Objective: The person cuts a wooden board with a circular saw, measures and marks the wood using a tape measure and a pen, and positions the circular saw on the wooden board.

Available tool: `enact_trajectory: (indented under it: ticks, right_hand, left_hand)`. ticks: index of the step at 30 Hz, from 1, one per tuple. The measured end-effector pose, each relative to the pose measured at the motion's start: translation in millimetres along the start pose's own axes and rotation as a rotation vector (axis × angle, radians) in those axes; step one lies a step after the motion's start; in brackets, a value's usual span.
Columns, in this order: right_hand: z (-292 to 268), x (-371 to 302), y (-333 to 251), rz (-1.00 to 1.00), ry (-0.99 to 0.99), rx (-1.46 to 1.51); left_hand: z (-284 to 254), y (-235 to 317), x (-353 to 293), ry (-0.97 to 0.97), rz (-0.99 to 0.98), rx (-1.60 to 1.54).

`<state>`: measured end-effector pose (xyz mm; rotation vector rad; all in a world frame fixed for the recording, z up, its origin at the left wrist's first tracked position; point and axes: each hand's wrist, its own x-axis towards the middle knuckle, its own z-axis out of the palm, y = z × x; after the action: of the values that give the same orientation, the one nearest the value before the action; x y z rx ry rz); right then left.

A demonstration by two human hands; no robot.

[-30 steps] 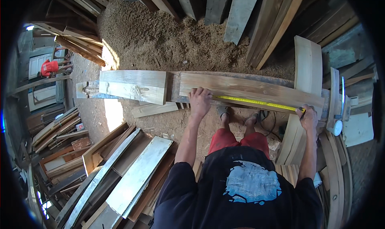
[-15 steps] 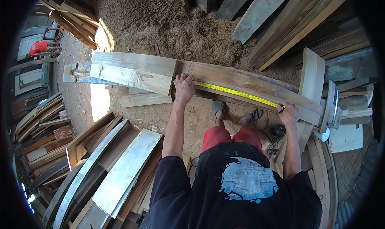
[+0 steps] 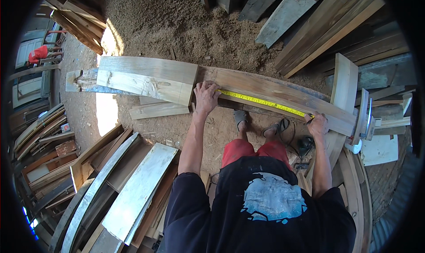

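Note:
A yellow tape measure [image 3: 261,103] stretches along the near edge of a long brown plank [image 3: 265,85]. My left hand [image 3: 206,97] is closed on the tape's left end, next to the cut end of a paler board [image 3: 146,75]. At the tape's right end my right hand [image 3: 317,124] is closed on it, with a small dark thing at the fingertips that I cannot make out. Whether either hand hides the tape's case I cannot tell. The pale board lies left of the brown plank, over a worn bluish-grey support [image 3: 82,81].
A short board [image 3: 344,78] lies crosswise at the plank's right end, near a round-edged machine part [image 3: 364,115]. Sawdust [image 3: 155,27] covers the ground beyond. Stacked timber [image 3: 137,191] fills the lower left; planks [image 3: 332,27] lean at upper right. A person in red [image 3: 37,54] is far left.
My left hand has shifted very slightly to the right at the tape's end. The right hand and the tape stay nearly where they were; the view has moved a little.

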<state>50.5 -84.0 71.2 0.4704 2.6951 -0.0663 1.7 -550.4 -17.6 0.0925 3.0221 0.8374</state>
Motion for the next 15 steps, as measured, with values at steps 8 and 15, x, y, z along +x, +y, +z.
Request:
enact_trajectory:
  ticks: [8,15]
  right_hand:
    - [0.7,-2.3,-13.2,-0.041,0.011,-0.019]
    - [-0.7,-3.6,-18.1,-0.054,0.026,-0.006]
  left_hand:
    - [-4.5,-5.7,5.0,-0.074,-0.030,-0.018]
    - [-5.9,-9.5,8.0,-0.138,-0.055,-0.007]
